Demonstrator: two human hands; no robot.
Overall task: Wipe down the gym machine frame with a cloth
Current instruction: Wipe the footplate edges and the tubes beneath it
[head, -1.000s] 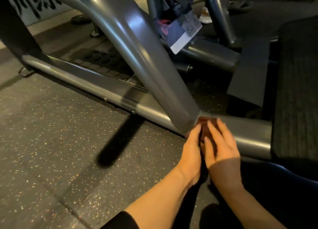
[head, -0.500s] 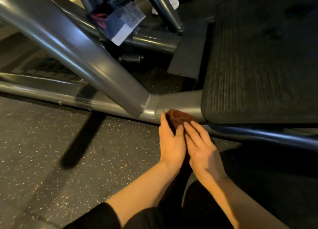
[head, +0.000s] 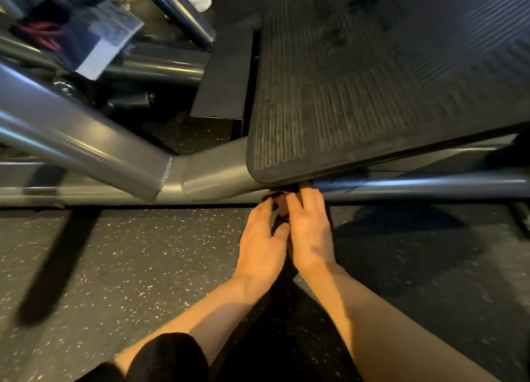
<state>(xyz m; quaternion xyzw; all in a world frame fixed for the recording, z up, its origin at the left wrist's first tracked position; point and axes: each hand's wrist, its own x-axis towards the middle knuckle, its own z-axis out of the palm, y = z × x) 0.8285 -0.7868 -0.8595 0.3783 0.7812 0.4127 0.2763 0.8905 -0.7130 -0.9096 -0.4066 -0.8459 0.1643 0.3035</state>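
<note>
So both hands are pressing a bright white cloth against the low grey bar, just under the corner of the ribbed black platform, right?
Not quite: in the head view the cloth is dark reddish-brown, not white. The rest holds: the left hand and right hand press it against the low grey bar, just under the corner of the ribbed black platform.

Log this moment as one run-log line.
stage: wiping | left hand: on cloth | right hand: pressing cloth | place: frame under footplate
</note>
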